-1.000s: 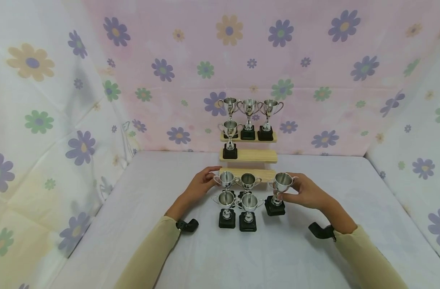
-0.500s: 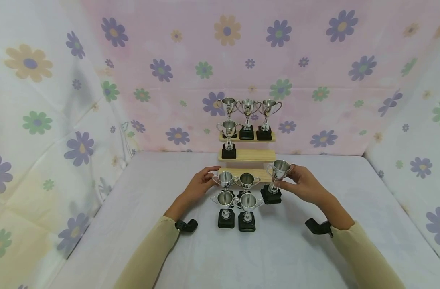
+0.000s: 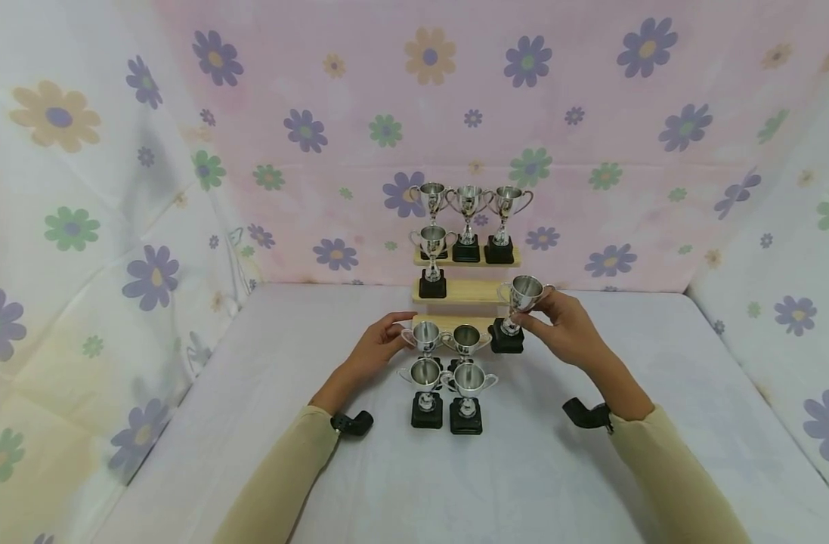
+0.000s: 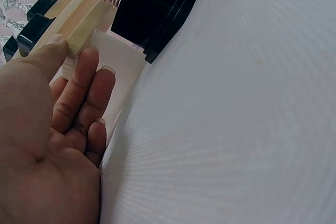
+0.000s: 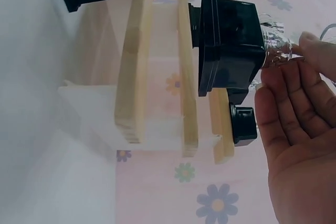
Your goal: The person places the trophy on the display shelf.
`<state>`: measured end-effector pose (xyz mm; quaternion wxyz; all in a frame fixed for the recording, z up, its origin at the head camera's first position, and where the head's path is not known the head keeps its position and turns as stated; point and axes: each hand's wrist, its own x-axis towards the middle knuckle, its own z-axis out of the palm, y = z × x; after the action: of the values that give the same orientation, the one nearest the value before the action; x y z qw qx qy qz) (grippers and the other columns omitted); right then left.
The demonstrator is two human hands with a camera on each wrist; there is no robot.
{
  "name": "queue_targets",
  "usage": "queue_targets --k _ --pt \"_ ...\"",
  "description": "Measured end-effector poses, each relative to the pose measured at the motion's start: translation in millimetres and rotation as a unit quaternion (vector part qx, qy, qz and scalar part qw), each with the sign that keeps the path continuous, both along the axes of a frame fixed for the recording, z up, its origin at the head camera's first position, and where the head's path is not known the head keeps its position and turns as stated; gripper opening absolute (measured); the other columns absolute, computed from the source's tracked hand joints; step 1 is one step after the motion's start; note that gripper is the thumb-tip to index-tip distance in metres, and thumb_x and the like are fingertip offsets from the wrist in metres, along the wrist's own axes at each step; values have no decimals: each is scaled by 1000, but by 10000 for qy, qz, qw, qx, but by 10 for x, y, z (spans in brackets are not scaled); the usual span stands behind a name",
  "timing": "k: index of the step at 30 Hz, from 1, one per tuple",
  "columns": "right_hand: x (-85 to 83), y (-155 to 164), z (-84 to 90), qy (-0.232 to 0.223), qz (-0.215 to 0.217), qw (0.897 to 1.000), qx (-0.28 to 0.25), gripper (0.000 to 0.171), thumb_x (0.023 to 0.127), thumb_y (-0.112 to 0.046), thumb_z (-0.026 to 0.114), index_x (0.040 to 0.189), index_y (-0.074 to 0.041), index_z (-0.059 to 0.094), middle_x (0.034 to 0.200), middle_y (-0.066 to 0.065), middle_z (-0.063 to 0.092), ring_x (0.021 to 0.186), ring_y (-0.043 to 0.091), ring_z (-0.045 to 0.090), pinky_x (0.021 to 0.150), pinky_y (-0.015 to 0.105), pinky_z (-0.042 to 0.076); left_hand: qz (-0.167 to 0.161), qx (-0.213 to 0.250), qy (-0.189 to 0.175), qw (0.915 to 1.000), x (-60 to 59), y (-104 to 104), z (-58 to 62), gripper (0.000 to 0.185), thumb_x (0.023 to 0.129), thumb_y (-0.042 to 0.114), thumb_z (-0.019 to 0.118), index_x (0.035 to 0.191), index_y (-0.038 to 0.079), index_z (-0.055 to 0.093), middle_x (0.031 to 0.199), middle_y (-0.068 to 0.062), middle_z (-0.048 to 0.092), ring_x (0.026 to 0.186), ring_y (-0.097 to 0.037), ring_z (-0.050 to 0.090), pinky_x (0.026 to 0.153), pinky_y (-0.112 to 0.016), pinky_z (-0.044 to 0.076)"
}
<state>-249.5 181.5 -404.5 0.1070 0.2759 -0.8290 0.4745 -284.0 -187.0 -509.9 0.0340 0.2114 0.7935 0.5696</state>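
A stepped wooden shelf (image 3: 478, 292) stands at the back of the table. My right hand (image 3: 533, 316) pinches a silver trophy (image 3: 523, 293) by its cup. The trophy's black base (image 3: 507, 338) hangs at the right end of the lowest step, and I cannot tell if it rests there. In the right wrist view the black base (image 5: 231, 45) lies against the wooden steps (image 5: 134, 61), with my right hand (image 5: 296, 103) on the cup. My left hand (image 3: 390, 336) lies flat, its straight fingers (image 4: 84, 77) touching the left end of the lowest step (image 4: 79, 22).
Three trophies (image 3: 467, 219) stand on the top step and one (image 3: 432, 261) on the middle step at the left. Several more trophies (image 3: 448, 381) stand on the white table (image 3: 251, 423) between my hands. Flowered cloth walls (image 3: 591, 113) close in three sides.
My right hand has lifted its trophy off the table and carried it up and back to the shelf's right end. My left hand has stayed put.
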Motion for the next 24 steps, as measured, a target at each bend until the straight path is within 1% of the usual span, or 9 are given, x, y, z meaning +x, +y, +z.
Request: queue_targets --k 3,4,6,8,10,12,14,18,24 --pt "-31 -32 31 -17 -87 9999 -49 9 99 -4 75 107 0 75 105 9 75 105 2 66 100 14 45 -20 -22 -22 10000 0 8 4 47 108 12 63 154 9 53 102 -11 76 97 -18 71 90 -30 47" --pt "-41 -43 43 -21 -108 9999 -51 10 99 -4 74 108 0 75 106 10 75 105 4 67 101 17 47 -21 -40 -23 10000 0 10 3 47 108 12 63 154 9 53 102 -11 76 97 -18 71 90 -30 46" --pt "-67 -61 62 -53 -159 9999 -43 13 100 -5 74 111 1 75 108 11 76 107 10 68 104 26 50 -5 -74 -47 10000 3 13 6 47 108 13 63 154 9 53 102 -10 77 97 -18 71 91 -30 46" --pt "-98 -75 75 -60 -237 9997 -7 16 101 -6 73 115 2 75 109 13 76 109 18 70 106 38 52 -1 -97 -42 9999 1 13 4 47 109 13 63 154 9 52 102 -9 77 98 -17 71 92 -31 47" --pt "-122 -88 95 -100 -259 9996 -19 18 102 -6 72 117 3 74 111 15 75 112 26 70 107 51 50 6 -121 -19 9999 0 10 2 48 108 14 63 155 8 52 102 -9 77 98 -17 71 91 -31 47" --pt "-143 -101 117 -128 -277 9995 -37 19 102 -7 72 117 3 74 112 17 75 114 32 70 108 57 48 -9 -97 -3 10000 -1 8 0 48 108 13 63 155 7 52 102 -10 77 98 -18 71 91 -31 47" --pt "-162 -115 142 -172 -274 9994 -75 19 102 -7 72 118 3 73 113 18 75 114 34 69 108 59 48 -11 -99 7 10000 0 5 3 48 108 13 64 154 8 52 102 -10 77 98 -18 71 91 -31 47" --pt "-211 -153 176 -204 -251 9994 -129 19 103 -9 72 117 3 72 111 18 75 111 34 70 108 57 48 5 -123 17 9999 8 1 9 48 108 13 63 154 8 52 102 -10 77 98 -18 71 92 -32 47" --pt "-278 -214 239 -246 -352 9990 -94 19 103 -12 72 114 3 70 107 19 75 112 36 71 104 56 50 52 -100 2 9999 16 4 25 47 108 12 63 154 9 53 102 -11 77 97 -16 71 93 -31 46"
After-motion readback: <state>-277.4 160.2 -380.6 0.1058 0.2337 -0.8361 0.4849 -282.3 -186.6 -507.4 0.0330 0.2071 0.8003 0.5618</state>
